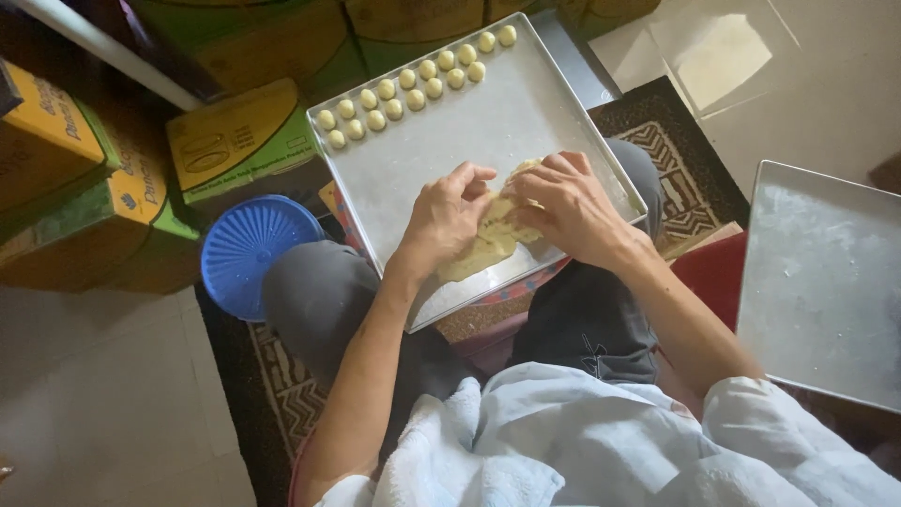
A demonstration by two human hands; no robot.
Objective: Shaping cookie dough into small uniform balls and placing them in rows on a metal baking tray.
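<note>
Two short rows of small round pale dough balls (416, 79) lined the square metal tray's (413, 160) far edge, most beyond lay bare, while left hand (449, 218) and right hand (568, 208) pinched closed on the yellowish dough lump (488, 239).

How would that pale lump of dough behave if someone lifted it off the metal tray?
The dough would probably sag and stretch, since it lies flattened and uneven under the left hand and right hand. It likely tears easily: the small dough balls look pinched from it. It may cling slightly to the tray.
</note>
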